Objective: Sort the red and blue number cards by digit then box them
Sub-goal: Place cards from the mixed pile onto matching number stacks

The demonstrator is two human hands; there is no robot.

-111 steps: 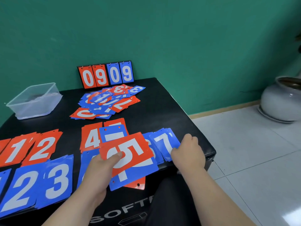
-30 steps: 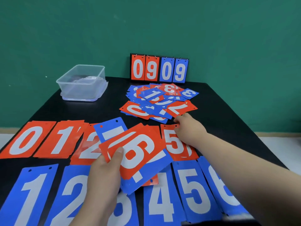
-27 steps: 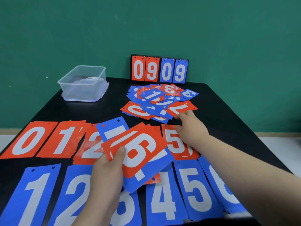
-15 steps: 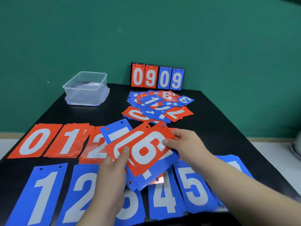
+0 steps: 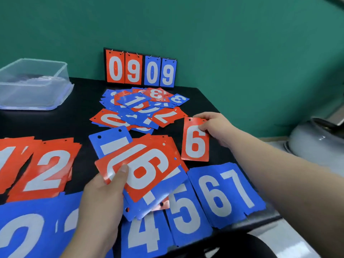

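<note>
At far right, the right hand (image 5: pixel 214 127) pinches a red plastic "6" card (image 5: pixel 195 144) by its top corner, on or just over the black surface (image 5: pixel 83 116). Half a second back that card was still on the fanned red-and-blue stack (image 5: pixel 145 170), which the left hand (image 5: pixel 104 198) now grips alone. Likely opens a red sixes pile above the blue 5-6-7 row (image 5: pixel 214 196). Unsorted heap (image 5: pixel 141 108) and clear plastic box (image 5: pixel 33 84) lie beyond; green wall (image 5: pixel 242 43) behind.

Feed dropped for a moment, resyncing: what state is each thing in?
left hand, gripping the card stack, red 6 topmost
right hand, pinching the single red 6 card at its top
unsorted pile, loose, colours mixed
plastic box, open-topped
scoreboard, upright, reading 0909
blue row, flat, 4 to 7 showing
</note>
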